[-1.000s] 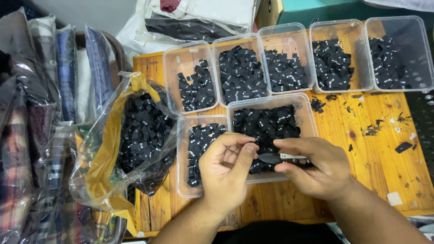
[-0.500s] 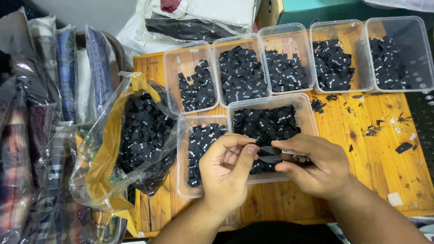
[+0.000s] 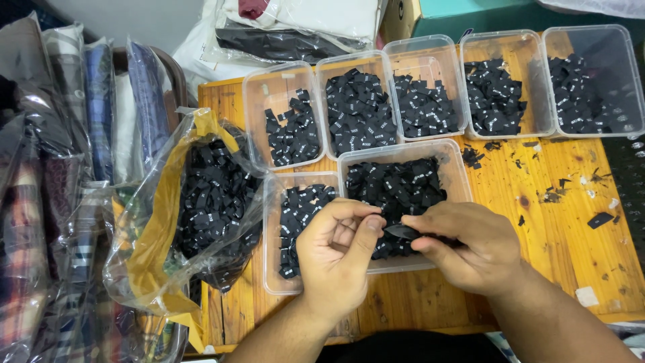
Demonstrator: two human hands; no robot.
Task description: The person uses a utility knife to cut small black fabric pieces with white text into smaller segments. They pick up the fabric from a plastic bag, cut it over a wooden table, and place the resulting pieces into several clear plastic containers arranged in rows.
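An orange-stained wooden worktop point(image 3: 571, 195) is filling the centre of the frame, speckled with black scraps at the right. Five clear plastic tubs point(image 3: 430, 50) of small black woven labels are lining its upper edge, with two more tubs point(image 3: 457, 168) sitting below them at centre. A clear bag point(image 3: 154, 222) with a yellow lining is slumping at the left, full of the same labels. Low in the middle, the left hand point(image 3: 336, 259) and right hand point(image 3: 470, 245) are each pinching one black label point(image 3: 402, 232) between them, grip closed on it, above the lower tubs.
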